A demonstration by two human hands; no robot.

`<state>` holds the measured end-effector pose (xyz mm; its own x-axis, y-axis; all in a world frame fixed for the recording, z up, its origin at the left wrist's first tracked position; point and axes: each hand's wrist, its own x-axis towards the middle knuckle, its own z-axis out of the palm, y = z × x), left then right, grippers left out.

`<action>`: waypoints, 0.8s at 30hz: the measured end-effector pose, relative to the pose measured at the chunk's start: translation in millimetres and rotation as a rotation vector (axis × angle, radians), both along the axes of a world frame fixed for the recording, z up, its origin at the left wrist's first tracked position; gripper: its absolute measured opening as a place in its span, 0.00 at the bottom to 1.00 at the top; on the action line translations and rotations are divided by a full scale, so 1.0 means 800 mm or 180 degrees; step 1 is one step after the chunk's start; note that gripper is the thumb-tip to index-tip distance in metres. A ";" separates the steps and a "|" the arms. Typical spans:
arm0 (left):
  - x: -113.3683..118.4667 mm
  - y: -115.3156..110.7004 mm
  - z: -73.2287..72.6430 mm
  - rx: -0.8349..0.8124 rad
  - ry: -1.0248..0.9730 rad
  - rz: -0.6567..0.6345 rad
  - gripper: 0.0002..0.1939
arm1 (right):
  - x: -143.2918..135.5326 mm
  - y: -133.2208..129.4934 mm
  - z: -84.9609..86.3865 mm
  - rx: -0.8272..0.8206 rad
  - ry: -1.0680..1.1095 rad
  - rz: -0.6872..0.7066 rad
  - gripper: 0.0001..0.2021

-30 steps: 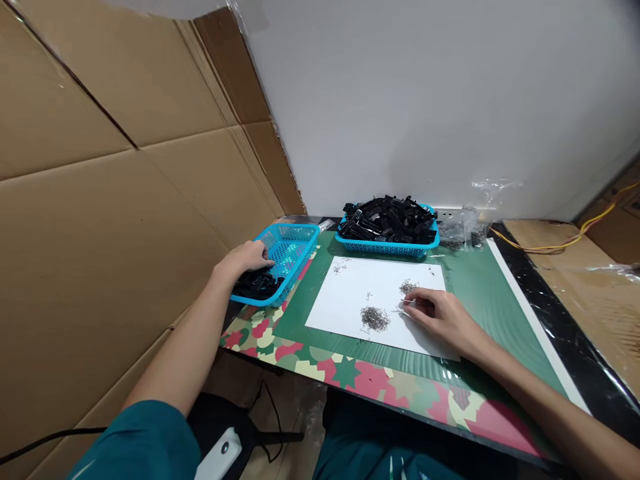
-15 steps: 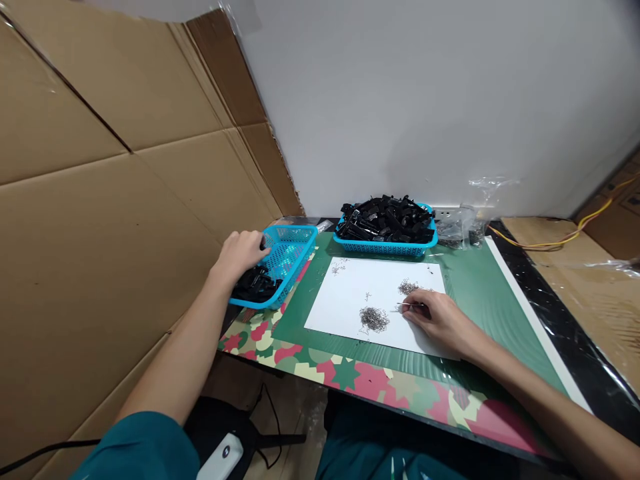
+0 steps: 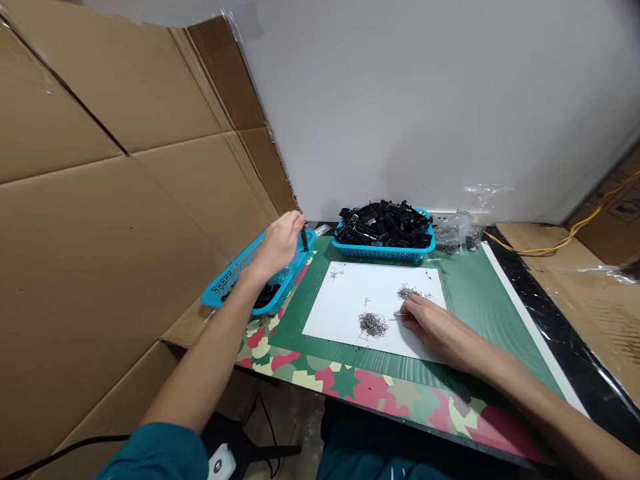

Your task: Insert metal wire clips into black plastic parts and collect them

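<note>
My left hand point(image 3: 281, 241) is closed on a narrow black plastic part point(image 3: 305, 239), which points down from the fingertips above the far end of the left blue basket point(image 3: 286, 283). Other black parts point(image 3: 267, 295) lie in the near end of that basket, partly hidden by my forearm. My right hand point(image 3: 424, 321) rests low over the white sheet point(image 3: 327, 303), pinching a thin metal tool point(image 3: 399, 313) whose tip points left. Near that tip is a pile of small wire springs point(image 3: 373, 325). A smaller pile point(image 3: 409, 291) sits just beyond the right fingers.
A second blue basket point(image 3: 383, 253), heaped with black parts point(image 3: 385, 223), stands at the back by the wall. Clear plastic bags point(image 3: 457, 233) lie beside it. A cardboard wall point(image 3: 150, 200) rises on the left. Yellow cables point(image 3: 555, 248) run along the right.
My left hand has moved right and up from over the left basket, and the black part now shows below its fingers. My right hand has barely moved.
</note>
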<state>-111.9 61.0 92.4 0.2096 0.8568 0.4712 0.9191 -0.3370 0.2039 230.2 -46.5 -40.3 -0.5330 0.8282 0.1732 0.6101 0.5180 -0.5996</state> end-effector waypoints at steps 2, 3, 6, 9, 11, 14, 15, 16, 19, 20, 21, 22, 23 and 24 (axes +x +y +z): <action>0.027 -0.002 -0.012 -0.0171 -0.0651 -0.0410 0.21 | 0.000 -0.003 0.001 0.0045 -0.0097 0.0038 0.10; 0.041 -0.004 -0.019 -0.0343 -0.1065 -0.0660 0.22 | 0.001 -0.004 0.002 0.0038 -0.0103 0.0038 0.10; 0.085 -0.009 -0.046 -0.1073 -0.2197 -0.1299 0.27 | 0.008 -0.005 0.008 -0.0109 0.0143 -0.0034 0.10; 0.122 -0.014 -0.075 -0.1464 -0.2528 -0.1506 0.29 | 0.019 0.001 0.015 -0.0383 0.0605 -0.0193 0.10; 0.139 -0.019 -0.092 -0.1724 -0.2714 -0.1585 0.30 | 0.028 0.008 0.019 -0.0562 0.0979 -0.0324 0.10; 0.154 -0.029 -0.109 -0.2028 -0.2900 -0.1655 0.27 | 0.039 0.021 0.019 -0.0905 0.1696 -0.0515 0.13; 0.157 -0.033 -0.113 -0.2107 -0.2995 -0.1658 0.26 | 0.041 0.024 0.019 -0.1012 0.1875 -0.0579 0.16; 0.158 -0.036 -0.116 -0.2195 -0.3115 -0.1653 0.24 | 0.044 0.027 0.019 -0.1095 0.1997 -0.0633 0.18; 0.159 -0.045 -0.122 -0.2477 -0.3531 -0.1626 0.21 | 0.047 0.030 0.023 -0.1221 0.2167 -0.0703 0.18; 0.159 -0.047 -0.123 -0.2549 -0.3632 -0.1615 0.22 | 0.047 0.029 0.024 -0.1244 0.2214 -0.0707 0.18; 0.159 -0.048 -0.125 -0.2590 -0.3685 -0.1601 0.23 | 0.047 0.028 0.026 -0.1266 0.2270 -0.0705 0.18; 0.160 -0.049 -0.126 -0.2601 -0.3726 -0.1578 0.25 | 0.047 0.027 0.028 -0.1285 0.2329 -0.0697 0.18; 0.160 -0.049 -0.127 -0.2609 -0.3747 -0.1553 0.26 | 0.046 0.027 0.030 -0.1307 0.2383 -0.0682 0.18; 0.161 -0.050 -0.128 -0.2613 -0.3755 -0.1532 0.26 | 0.046 0.026 0.031 -0.1328 0.2434 -0.0669 0.18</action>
<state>16.8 21.2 -10.4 0.3930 0.9195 0.0046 -0.0612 0.0212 0.9979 267.2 -26.0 -15.7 -0.2257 0.9708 0.0818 0.0241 0.0895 -0.9957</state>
